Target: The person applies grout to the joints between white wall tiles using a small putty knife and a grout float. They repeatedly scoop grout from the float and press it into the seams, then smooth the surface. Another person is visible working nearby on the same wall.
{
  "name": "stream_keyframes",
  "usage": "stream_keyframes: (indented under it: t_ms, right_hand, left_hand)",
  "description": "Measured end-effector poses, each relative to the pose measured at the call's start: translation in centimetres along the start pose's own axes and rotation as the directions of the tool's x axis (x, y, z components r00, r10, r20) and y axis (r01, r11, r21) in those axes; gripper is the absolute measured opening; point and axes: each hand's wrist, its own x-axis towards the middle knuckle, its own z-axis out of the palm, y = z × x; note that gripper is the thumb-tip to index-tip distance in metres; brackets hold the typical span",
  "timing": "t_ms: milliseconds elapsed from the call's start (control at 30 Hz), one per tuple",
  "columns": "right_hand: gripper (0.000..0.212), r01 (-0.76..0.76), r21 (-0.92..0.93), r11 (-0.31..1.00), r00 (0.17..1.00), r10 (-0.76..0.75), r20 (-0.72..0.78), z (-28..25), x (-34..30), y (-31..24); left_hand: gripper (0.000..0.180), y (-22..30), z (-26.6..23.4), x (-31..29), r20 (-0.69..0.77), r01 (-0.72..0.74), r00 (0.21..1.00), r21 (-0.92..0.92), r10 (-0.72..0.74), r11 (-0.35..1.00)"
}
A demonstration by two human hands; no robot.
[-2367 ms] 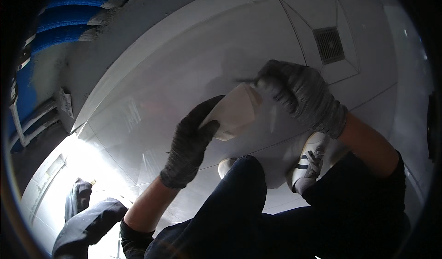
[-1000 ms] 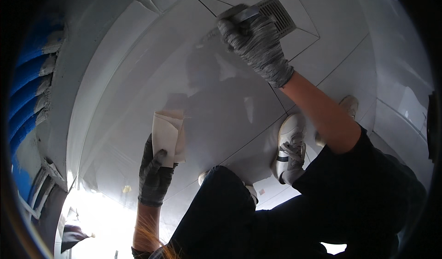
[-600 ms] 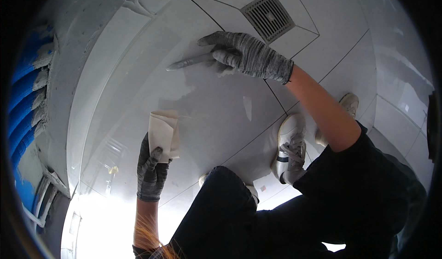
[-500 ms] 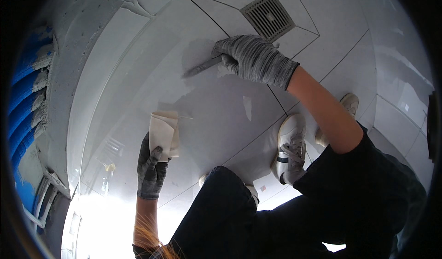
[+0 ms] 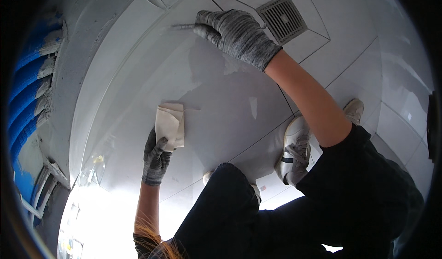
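Note:
My left hand (image 5: pixel 155 164), in a grey glove, holds a folded cream cloth (image 5: pixel 169 123) upright, with the thumb pressed on its lower part. Farther off and to the right, my gloved right hand (image 5: pixel 235 35) is closed round a thin, flat grey tool (image 5: pixel 183 27). That tool points left over the pale floor tiles (image 5: pixel 221 111); motion blurs it, and its kind cannot be made out. The fingers hide its near end.
Right of my right hand lies a square slotted drain grate (image 5: pixel 282 19). At the left is a rough grey wall edge (image 5: pixel 83 38) beside blue corrugated pipes (image 5: pixel 30 88). A white shoe (image 5: pixel 294 153) rests on the tiles below my right forearm.
My right hand has moved away from me and to the left across the tiles with the tool. My left hand, still holding the cloth, has shifted slightly up and right in view.

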Motion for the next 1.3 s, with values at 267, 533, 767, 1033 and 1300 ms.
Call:
stream_keyframes:
  t_ms: [267,533,767,1033,1300]
  right_hand:
    - [0.023,-0.475,0.878,0.059,0.685,0.652,0.327,-0.7,-1.8,-1.0]
    - [0.019,-0.338,0.923,-0.185,0.718,0.583,0.38,1.4,-1.2,-3.5]
    - [0.021,-0.218,0.062,0.974,0.945,0.227,-0.234,1.5,-1.4,-3.4]
    - [0.029,0.026,-0.059,0.998,0.999,-0.025,0.022,1.6,1.6,-0.7]
    - [0.035,-0.058,-0.148,0.987,0.998,0.063,0.025,1.1,2.1,-1.1]
  left_hand:
    - [0.062,0.0,-0.4,0.1,0.071,0.012,0.997,-0.027,-0.01,1.0]
    - [0.07,0.0,-2.6,0.2,0.172,0.128,0.977,0.0,-0.126,0.992]
    - [0.072,-0.1,-3.3,0.3,0.138,0.155,0.978,0.02,-0.156,0.988]
    - [0.075,-0.2,-3.6,0.4,0.143,0.183,0.972,0.035,-0.186,0.983]
    - [0.073,-0.2,-3.5,0.6,0.188,0.168,0.968,-0.008,-0.163,0.986]
